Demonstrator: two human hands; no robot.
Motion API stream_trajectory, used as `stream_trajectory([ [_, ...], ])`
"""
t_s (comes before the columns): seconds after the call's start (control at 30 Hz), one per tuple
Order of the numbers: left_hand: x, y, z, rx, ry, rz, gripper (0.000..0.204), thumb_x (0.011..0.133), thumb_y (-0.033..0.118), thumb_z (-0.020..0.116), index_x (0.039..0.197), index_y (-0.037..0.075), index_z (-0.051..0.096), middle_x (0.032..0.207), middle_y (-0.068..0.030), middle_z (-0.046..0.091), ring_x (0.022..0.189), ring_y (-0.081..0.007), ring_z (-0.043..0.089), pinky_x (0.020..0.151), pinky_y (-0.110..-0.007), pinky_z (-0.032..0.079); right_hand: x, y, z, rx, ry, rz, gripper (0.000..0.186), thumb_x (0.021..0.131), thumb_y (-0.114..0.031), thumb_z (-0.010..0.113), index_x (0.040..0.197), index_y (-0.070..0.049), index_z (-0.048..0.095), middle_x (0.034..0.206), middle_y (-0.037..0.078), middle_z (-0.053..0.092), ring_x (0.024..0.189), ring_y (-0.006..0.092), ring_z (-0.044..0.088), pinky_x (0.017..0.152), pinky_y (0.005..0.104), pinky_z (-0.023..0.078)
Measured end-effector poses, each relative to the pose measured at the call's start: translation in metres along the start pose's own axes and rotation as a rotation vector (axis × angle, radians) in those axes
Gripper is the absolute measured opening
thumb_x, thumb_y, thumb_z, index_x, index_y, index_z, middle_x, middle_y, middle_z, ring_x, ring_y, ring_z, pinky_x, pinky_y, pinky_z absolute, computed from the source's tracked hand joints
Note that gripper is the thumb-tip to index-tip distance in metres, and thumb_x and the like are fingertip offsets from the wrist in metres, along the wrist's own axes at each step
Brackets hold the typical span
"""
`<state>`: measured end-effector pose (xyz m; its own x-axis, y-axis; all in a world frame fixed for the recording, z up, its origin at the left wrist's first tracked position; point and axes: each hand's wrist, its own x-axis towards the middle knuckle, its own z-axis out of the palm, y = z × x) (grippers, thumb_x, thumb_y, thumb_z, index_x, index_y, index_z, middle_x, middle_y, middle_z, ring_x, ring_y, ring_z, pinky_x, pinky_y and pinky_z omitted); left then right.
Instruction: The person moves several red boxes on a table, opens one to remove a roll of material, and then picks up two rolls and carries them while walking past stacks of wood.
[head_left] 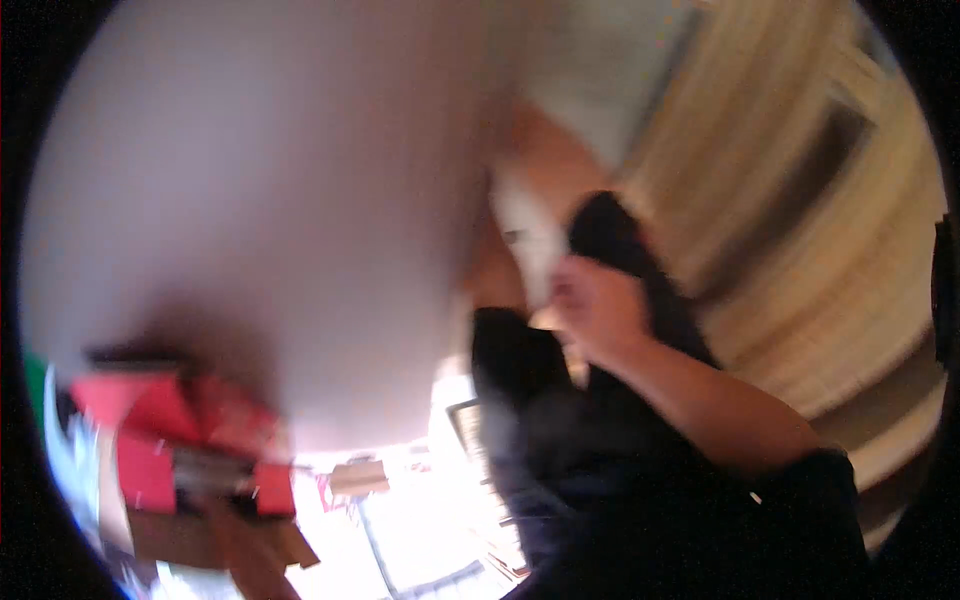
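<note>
My right hand (602, 312) is in front of my dark shorts (525, 375), between my thighs, with the bare forearm coming in from the lower right. Motion smears it, but the fingers look curled inward. A small pale patch shows at the fingertips; whether it is a held thing or a lit finger I cannot make out. My left hand cannot be made out anywhere in the picture. Beyond the shorts, my bare legs (565, 160) run up toward the top.
A large blurred grey surface (250, 200) fills the left side, close by. Light-brown bands with dark stripes (770, 190) curve along the right. At the lower left are red objects (145, 470) with a brown piece (170, 540), beside a brightly lit area (400, 535).
</note>
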<state>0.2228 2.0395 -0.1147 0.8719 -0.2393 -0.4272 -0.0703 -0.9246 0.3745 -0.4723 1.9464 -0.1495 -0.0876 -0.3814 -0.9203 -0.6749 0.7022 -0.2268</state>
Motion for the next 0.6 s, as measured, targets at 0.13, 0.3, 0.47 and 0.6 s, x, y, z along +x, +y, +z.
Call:
stream_trajectory([
  [0.13,0.025,0.041,-0.033,-0.122,-0.090,-0.048,0.076,0.091,0.069,0.034,0.145,0.017,0.040,0.144,-0.0063,0.043,0.130,-0.0311,0.040,0.110,-0.046,0.031,-0.014,0.064,-0.001,0.477,0.019,-0.109,0.012,0.092,-0.004,0.055,0.103,-0.003,0.060,0.092,0.002,0.064,0.084,0.0134,0.060,0.078,0.0283,0.050],
  [0.3,0.023,0.060,-0.046,-0.315,-0.112,-0.194,0.077,0.091,0.074,0.030,0.145,0.019,0.041,0.145,-0.0055,0.042,0.132,-0.0314,0.039,0.111,-0.046,0.030,0.001,0.067,-0.008,0.294,-0.054,0.002,0.005,0.096,-0.009,0.054,0.098,-0.008,0.058,0.078,-0.003,0.047,0.072,0.0062,0.042,0.067,0.0236,0.037],
  [0.47,0.039,0.045,-0.088,-0.455,-0.256,-0.267,0.085,0.089,0.077,0.028,0.150,0.018,0.032,0.148,-0.0083,0.039,0.134,-0.0323,0.037,0.111,-0.047,0.031,0.016,0.074,0.002,0.279,0.001,-0.014,0.015,0.098,-0.020,0.054,0.101,-0.007,0.059,0.082,0.000,0.053,0.078,0.0099,0.050,0.072,0.0257,0.040],
  [0.6,0.039,0.036,-0.073,-0.461,-0.231,-0.200,0.082,0.092,0.074,0.030,0.150,0.017,0.032,0.148,-0.0087,0.040,0.133,-0.0320,0.039,0.111,-0.044,0.030,0.001,0.040,-0.006,0.241,0.048,0.008,0.016,0.098,-0.021,0.053,0.101,-0.007,0.059,0.084,0.001,0.054,0.081,0.0109,0.051,0.075,0.0251,0.040],
])
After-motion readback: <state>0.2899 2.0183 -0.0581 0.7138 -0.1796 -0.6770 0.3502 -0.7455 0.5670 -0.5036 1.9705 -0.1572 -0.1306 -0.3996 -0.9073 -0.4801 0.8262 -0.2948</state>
